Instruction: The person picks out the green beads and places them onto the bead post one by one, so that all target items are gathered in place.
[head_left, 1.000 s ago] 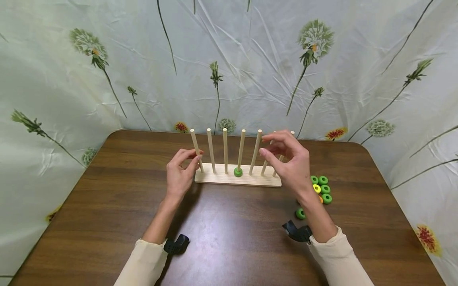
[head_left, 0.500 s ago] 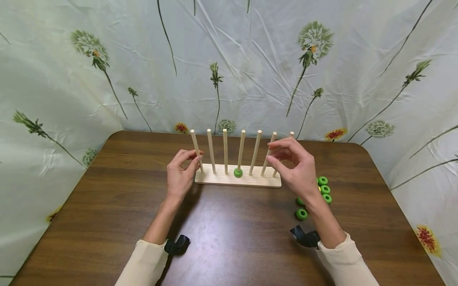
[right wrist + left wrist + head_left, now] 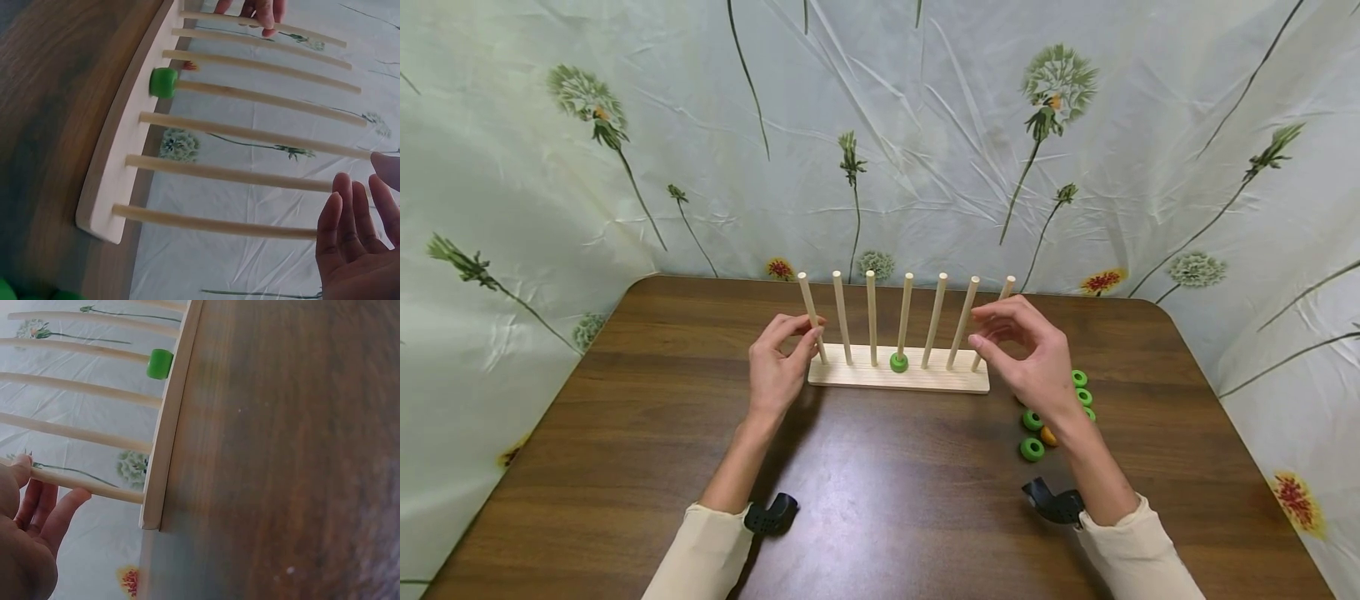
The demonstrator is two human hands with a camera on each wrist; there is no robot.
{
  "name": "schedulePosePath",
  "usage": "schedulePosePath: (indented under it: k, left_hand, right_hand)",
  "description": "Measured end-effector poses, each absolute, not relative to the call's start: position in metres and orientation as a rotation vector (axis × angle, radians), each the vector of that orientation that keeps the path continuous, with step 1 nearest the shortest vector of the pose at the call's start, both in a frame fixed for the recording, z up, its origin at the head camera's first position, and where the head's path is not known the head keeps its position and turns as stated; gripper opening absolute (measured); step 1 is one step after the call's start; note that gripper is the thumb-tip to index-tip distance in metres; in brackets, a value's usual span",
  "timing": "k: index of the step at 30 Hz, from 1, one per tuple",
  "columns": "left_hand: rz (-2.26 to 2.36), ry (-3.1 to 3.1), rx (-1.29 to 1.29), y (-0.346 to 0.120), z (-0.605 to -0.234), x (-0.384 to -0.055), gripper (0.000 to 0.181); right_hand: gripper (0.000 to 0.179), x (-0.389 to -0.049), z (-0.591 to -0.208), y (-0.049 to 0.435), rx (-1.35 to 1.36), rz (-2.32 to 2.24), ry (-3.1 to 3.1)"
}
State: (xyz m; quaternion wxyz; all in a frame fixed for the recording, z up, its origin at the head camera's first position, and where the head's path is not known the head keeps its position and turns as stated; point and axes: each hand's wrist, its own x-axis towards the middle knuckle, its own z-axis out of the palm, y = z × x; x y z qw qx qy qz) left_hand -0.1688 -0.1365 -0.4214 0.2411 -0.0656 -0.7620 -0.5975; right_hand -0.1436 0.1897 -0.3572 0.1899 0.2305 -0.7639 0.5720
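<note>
A pale wooden stand [image 3: 857,379] with several upright pegs sits on the table. One green ring [image 3: 898,362] is at the bottom of the middle peg. My left hand [image 3: 777,367] pinches the leftmost peg [image 3: 106,489] between thumb and fingers, partway up. Beside the pegs at the right end is my right hand [image 3: 1033,362]; its fingers are loosely bent, with a gap to the thumb and nothing held. In the right wrist view, the fingertips [image 3: 340,184] overlap the last pegs near their tops.
To the right of the stand lie several loose green rings [image 3: 1032,450] and an orange ring [image 3: 1048,436], partly hidden behind my right hand and wrist. The brown table [image 3: 887,492] ends at the back against a flower-printed cloth [image 3: 940,125].
My right hand has moved right and a little nearer to me, from the pegs right of the middle to those at the right end. My left hand stays on its peg.
</note>
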Motion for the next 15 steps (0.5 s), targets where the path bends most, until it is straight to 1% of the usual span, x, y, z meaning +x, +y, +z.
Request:
schedulePosePath:
  k: [15]
  left_hand:
    - [-1.653,-2.074,-0.182,-0.136,-0.423,-0.170,0.016]
  right_hand:
    - [0.033,-0.141,-0.364,0.216,0.587,1.554,-2.236]
